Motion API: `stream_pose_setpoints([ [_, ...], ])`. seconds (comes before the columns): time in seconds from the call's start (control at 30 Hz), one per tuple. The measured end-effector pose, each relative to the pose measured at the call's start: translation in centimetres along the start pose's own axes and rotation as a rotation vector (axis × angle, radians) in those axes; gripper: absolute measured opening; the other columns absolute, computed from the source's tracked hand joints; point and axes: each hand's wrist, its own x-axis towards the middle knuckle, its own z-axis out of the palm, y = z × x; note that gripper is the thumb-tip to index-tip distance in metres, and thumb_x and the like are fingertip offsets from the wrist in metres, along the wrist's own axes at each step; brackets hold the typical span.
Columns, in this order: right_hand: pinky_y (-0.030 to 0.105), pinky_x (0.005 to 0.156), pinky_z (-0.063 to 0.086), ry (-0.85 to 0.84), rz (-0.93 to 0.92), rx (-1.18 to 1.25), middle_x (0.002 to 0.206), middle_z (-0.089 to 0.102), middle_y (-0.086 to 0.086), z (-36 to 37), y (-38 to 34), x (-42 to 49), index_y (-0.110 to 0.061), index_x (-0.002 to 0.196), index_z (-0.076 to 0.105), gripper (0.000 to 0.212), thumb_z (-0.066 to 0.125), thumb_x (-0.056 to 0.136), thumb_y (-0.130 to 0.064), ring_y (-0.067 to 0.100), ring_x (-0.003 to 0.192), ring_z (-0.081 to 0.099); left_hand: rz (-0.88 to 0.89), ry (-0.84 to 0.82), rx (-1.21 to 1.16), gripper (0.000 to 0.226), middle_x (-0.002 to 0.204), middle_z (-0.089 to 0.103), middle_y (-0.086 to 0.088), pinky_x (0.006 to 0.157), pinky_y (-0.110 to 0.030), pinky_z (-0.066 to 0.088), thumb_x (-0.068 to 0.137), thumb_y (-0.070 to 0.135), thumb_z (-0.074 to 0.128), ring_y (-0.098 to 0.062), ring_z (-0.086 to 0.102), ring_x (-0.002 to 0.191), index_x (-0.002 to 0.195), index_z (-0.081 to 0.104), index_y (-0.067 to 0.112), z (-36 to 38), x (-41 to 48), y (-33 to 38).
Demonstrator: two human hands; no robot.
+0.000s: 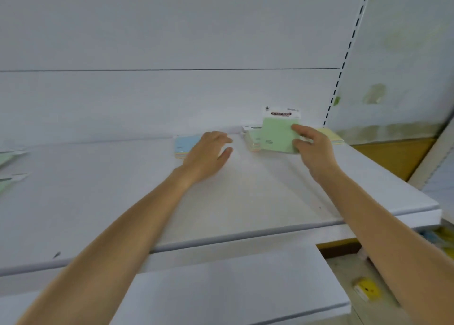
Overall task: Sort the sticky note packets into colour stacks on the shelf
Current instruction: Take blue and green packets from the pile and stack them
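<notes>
R hand (312, 148) pinches green packet (277, 135) upright, centre-right; L hand (208, 152) open, prob. touching blue stack (183, 146). Risk: packet tips, knocks green stack (253, 139) askew.

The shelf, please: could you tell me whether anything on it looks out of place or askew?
Yes: two loose green packets lie at an angle at the far left of the shelf, away from the green stack at the back. The right hand holds another packet upright there.

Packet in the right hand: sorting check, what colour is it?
The packet is light green; head view.
</notes>
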Motion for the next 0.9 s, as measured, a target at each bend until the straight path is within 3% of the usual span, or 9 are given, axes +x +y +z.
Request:
stream_pose_setpoints([
  [0.1,0.004,0.040,0.033,-0.004,-0.008,-0.025,0.109,0.053,0.001,-0.2,-0.4,4.1,-0.010,0.124,0.057,0.042,0.044,0.086,0.003,0.012,0.073,0.048,-0.087,-0.345,0.137,0.043,0.140,0.044,-0.010,0.107,-0.040,0.033,0.094,0.038,0.038,-0.027,0.035,0.132,0.127,0.048,0.013,1.1,1.4,1.8],
  [0.17,0.004,0.039,0.032,-0.052,0.016,-0.057,0.112,0.055,0.002,0.6,-0.4,6.2,-0.010,0.124,0.056,0.043,0.042,0.086,0.002,0.005,0.060,0.042,-0.166,-0.443,0.196,0.044,0.134,0.047,-0.017,0.103,-0.043,0.037,0.094,0.040,0.036,-0.033,0.040,0.126,0.118,0.051,0.007,1.6,2.2,2.6],
  [0.23,0.006,0.049,0.037,-0.114,0.009,-0.115,0.120,0.057,0.005,1.6,-0.2,7.4,-0.010,0.125,0.056,0.043,0.041,0.086,0.001,0.012,0.069,0.052,-0.225,-0.422,0.177,0.043,0.133,0.045,-0.018,0.104,-0.043,0.037,0.093,0.039,0.035,-0.033,0.039,0.125,0.118,0.050,0.006,2.3,2.2,2.8],
  [0.27,0.011,0.061,0.043,-0.146,-0.005,-0.161,0.126,0.057,0.007,2.0,0.0,7.7,-0.010,0.125,0.056,0.043,0.041,0.087,0.000,0.018,0.086,0.058,-0.237,-0.380,0.157,0.043,0.135,0.044,-0.016,0.105,-0.042,0.036,0.093,0.038,0.036,-0.031,0.039,0.126,0.120,0.050,0.008,2.6,1.9,2.9],
  [0.37,0.025,0.092,0.041,-0.171,-0.041,-0.300,0.131,0.057,0.012,2.8,0.8,7.5,-0.007,0.125,0.056,0.040,0.039,0.089,-0.002,0.027,0.117,0.054,-0.222,-0.264,0.107,0.043,0.141,0.042,-0.009,0.109,-0.038,0.033,0.095,0.037,0.038,-0.027,0.036,0.131,0.128,0.047,0.011,3.0,0.8,3.0],
  [0.5,0.034,0.100,0.037,-0.209,-0.156,-0.467,0.127,0.057,0.021,3.4,2.9,7.4,-0.006,0.118,0.060,0.034,0.041,0.090,-0.009,0.034,0.119,0.050,-0.211,-0.233,0.105,0.045,0.143,0.042,-0.004,0.108,-0.033,0.033,0.094,0.039,0.039,-0.022,0.035,0.132,0.132,0.044,0.016,3.0,0.7,3.0],
  [0.63,0.030,0.107,0.025,-0.254,-0.258,-0.463,0.137,0.042,0.009,2.7,2.8,7.5,-0.018,0.127,0.054,0.036,0.048,0.092,-0.026,0.028,0.128,0.034,-0.231,-0.238,0.078,0.046,0.144,0.041,-0.001,0.107,-0.031,0.032,0.094,0.041,0.041,-0.019,0.034,0.133,0.133,0.044,0.018,2.9,1.0,2.8],
  [0.73,0.031,0.106,0.028,-0.378,-0.421,-0.595,0.135,0.045,0.005,2.7,3.2,7.0,-0.020,0.124,0.056,0.036,0.054,0.089,-0.025,0.027,0.126,0.033,-0.229,-0.241,0.065,0.047,0.145,0.040,-0.001,0.110,-0.031,0.029,0.093,0.042,0.042,-0.019,0.033,0.136,0.134,0.044,0.019,2.9,1.1,2.7],
  [0.9,0.036,0.103,0.035,-0.400,-0.427,-0.632,0.130,0.051,0.006,3.1,3.7,6.9,-0.020,0.122,0.057,0.033,0.050,0.090,-0.023,0.027,0.124,0.034,-0.255,-0.260,0.020,0.048,0.150,0.035,-0.001,0.115,-0.032,0.023,0.093,0.042,0.042,-0.018,0.027,0.140,0.136,0.042,0.020,3.0,0.7,2.6],
])
